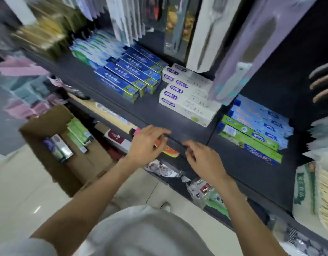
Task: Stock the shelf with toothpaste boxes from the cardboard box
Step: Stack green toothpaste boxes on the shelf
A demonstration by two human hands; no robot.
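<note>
A dark shelf (pixel 178 124) carries rows of toothpaste boxes: blue ones (pixel 126 78), white ones with purple labels (pixel 187 97), and green and light-blue ones (pixel 251 133) to the right. An open cardboard box (pixel 54 124) stands on the floor at the lower left, with green boxes (pixel 78 132) and a few silvery ones (pixel 57 146) inside. My left hand (pixel 146 145) hovers at the shelf's front edge, fingers loosely curled, holding nothing. My right hand (pixel 203 159) is beside it, fingers relaxed and empty.
Hanging packaged goods (pixel 205 34) crowd the space above the shelf. Lower shelves hold packets (pixel 202 191) and small boxes. Pink and blue goods (pixel 26 93) are at the far left. Green-and-white packs (pixel 311 194) stand at the right. The floor is pale tile (pixel 21 191).
</note>
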